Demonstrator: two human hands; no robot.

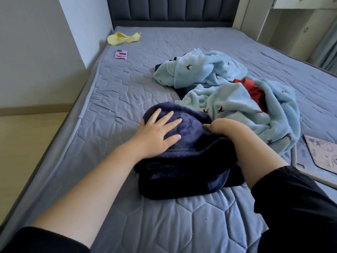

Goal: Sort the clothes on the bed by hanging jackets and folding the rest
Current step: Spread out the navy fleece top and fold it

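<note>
Head view. Black sleeves sit nearest the lens, with both forearms bare beyond them. The left hand lies flat with fingers spread, pressing the top of the folded navy fleece garment. The right hand, near it but apart, grips the same garment's upper fold with curled fingers. The garment rests on the quilted mattress. Just beyond the right hand is a heap of light blue fleece clothes with a red garment tucked in. Well beyond the left hand are a pink phone and a yellow cloth. Right of the right forearm lies a printed board.
</note>
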